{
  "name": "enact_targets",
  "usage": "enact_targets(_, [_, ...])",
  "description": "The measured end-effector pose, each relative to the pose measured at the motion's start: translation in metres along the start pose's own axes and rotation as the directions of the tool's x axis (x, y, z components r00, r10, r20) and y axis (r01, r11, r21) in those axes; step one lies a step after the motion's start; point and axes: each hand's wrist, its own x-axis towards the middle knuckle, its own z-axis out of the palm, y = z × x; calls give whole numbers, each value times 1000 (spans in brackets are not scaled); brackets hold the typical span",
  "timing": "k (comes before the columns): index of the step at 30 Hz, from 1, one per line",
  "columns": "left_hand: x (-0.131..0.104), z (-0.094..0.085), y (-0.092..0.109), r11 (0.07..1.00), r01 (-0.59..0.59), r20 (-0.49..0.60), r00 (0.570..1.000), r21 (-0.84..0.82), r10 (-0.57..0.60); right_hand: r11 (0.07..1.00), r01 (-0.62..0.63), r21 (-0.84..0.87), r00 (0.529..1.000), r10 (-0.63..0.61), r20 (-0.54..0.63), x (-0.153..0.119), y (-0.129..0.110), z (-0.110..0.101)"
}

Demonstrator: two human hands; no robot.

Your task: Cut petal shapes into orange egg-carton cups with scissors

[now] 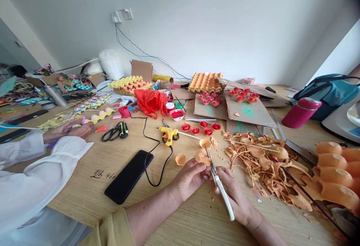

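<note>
My left hand (189,178) pinches an orange egg-carton cup (201,156) near the table's middle. In my right hand (233,193) are white-handled scissors (224,197), their blades pointing up and lying against the cup's right side. Just beyond the cup sits another cut cup (205,143), and a smaller scalloped cup (180,159) rests to the left of it. Orange carton scraps (261,163) are heaped to the right of my hands. Small red paper flowers (207,131) lie behind the cups.
A black phone (129,176), a yellow glue gun (169,135) with its cord and a red paint dish (177,115) are to the left. Another person's hands (73,129) are at far left. A pink bottle (301,113) and egg cartons (336,171) stand right.
</note>
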Motion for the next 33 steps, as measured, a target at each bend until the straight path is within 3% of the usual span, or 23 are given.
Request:
enact_targets(24, [1, -3, 4, 1000, -25, -34, 999, 4, 25, 999, -36, -7, 999, 36, 12, -1, 0, -1])
enact_targets(33, [2, -3, 9, 994, -93, -47, 994, 61, 96, 997, -70, -25, 997, 70, 21, -3, -1, -2])
